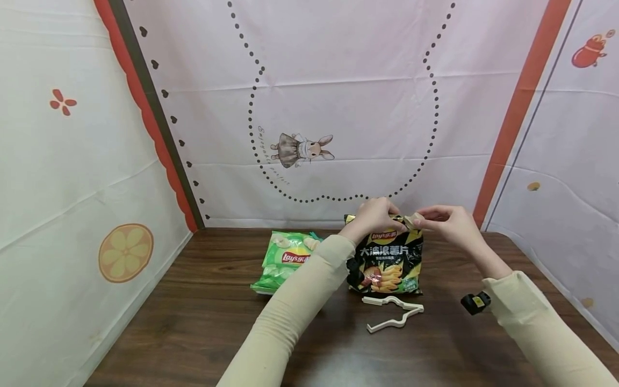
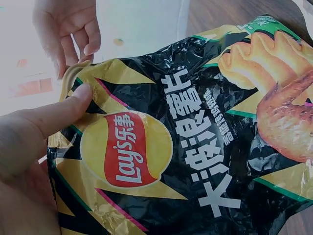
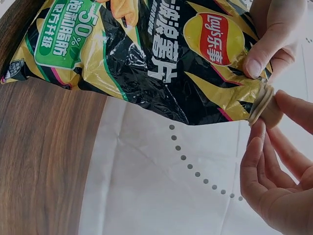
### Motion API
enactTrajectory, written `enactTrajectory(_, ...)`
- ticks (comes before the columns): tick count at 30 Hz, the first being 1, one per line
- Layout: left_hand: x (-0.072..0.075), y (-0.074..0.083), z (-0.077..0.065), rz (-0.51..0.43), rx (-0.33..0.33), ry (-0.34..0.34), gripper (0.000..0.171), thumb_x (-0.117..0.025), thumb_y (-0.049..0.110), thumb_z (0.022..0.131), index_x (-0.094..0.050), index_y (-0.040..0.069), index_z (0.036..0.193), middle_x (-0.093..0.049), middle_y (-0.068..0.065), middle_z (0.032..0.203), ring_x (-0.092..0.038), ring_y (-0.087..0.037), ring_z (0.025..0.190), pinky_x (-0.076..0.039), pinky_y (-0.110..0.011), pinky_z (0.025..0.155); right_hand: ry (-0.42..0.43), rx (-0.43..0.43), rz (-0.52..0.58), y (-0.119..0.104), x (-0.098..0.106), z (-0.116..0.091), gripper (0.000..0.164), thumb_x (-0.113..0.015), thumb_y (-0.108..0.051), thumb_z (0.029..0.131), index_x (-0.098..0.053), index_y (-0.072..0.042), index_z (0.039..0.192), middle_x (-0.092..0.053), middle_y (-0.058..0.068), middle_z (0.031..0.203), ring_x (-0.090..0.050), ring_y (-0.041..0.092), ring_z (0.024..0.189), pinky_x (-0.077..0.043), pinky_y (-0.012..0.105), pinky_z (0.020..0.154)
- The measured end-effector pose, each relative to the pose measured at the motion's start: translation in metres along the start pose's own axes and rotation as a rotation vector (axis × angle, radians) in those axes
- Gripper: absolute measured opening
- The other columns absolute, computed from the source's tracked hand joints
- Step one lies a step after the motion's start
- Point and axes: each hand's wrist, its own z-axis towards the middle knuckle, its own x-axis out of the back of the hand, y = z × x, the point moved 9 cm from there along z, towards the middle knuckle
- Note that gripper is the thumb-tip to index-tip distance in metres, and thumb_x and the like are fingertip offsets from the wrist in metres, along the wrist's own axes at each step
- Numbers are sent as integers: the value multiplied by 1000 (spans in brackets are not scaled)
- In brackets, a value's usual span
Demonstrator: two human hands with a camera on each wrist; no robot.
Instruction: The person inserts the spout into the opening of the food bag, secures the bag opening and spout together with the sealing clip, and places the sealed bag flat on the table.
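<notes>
A black and gold chip bag [image 1: 387, 258] stands upright on the table with its printed front toward me. My left hand [image 1: 374, 217] grips its top edge, the thumb lying on the front near the logo in the left wrist view. At the bag's top corner sits a small beige piece [image 3: 264, 105], which looks like a bag clip seen end-on; its full shape is hidden. My right hand [image 3: 279, 171] pinches this piece between thumb and fingers. In front of the bag lies an unfolded off-white bag clip [image 1: 398, 312].
Left of the black bag, a green chip bag [image 1: 285, 260] leans on the table, partly behind my left forearm; a bit of teal shows at its top. The dark wooden table [image 1: 193, 322] meets printed cloth walls [image 1: 338, 107] at the back and sides.
</notes>
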Motion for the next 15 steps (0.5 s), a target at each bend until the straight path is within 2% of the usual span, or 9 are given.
enactTrajectory(5,-1,1,-1,-37,-38,-29,19,-74,49,76,-75,33,84,-68,18,86,-57,-3,78,-40,-34,84,-21,-7,19,1,-1,0,46,-66,-43,87,-67,-9,117,-69,17,108,-61,-1,81,-50,35,75)
enactTrajectory(8,-2,2,-1,-30,-64,-36,17,-73,49,77,-74,33,81,-68,19,84,-56,-2,76,-38,-37,87,-23,-8,18,1,-1,-1,46,-65,-43,87,-66,-8,117,-69,18,109,-59,-5,79,-50,36,75)
enactTrajectory(12,-4,4,-2,3,-77,-33,19,-73,49,77,-74,33,87,-69,19,89,-57,-2,81,-36,-39,91,-27,-8,20,1,-1,-1,46,-65,-42,88,-66,-8,118,-68,18,108,-59,-3,79,-49,34,74)
enactTrajectory(15,-4,3,-1,12,-47,-16,20,-76,47,75,-75,33,90,-70,19,95,-59,-3,90,-34,-43,97,-31,0,21,-1,-3,0,45,-65,-42,88,-66,-8,118,-69,18,108,-62,0,81,-49,33,73)
